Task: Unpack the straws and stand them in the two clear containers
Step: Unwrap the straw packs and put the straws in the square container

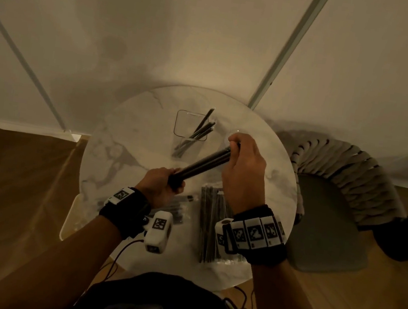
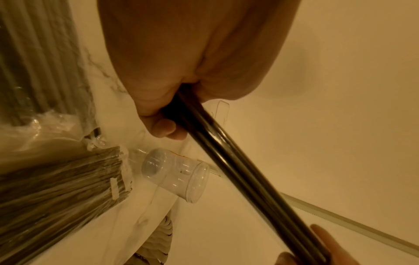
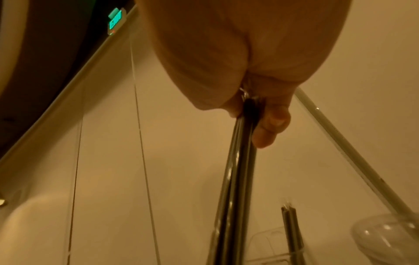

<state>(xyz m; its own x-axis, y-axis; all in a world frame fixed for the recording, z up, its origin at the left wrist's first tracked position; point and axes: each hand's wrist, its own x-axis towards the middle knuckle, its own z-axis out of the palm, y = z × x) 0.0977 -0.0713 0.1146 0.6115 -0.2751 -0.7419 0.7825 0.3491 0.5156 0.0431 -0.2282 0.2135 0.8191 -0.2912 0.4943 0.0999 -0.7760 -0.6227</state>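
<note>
Both my grips clench one bundle of dark thin straws (image 1: pixel 203 163), left hand (image 1: pixel 160 185) low, right hand (image 1: pixel 244 170) high, above the round marble counter (image 1: pixel 108 156).

Both forearms reached forward over the table, wrists banded. Left hand (image 1: pixel 164 185) sat low and near, fingers curled round one end of the straw bundle (image 1: pixel 201 165) — right hand (image 1: pixel 244 170) higher and farther, fingertips pinching the other end.
</note>
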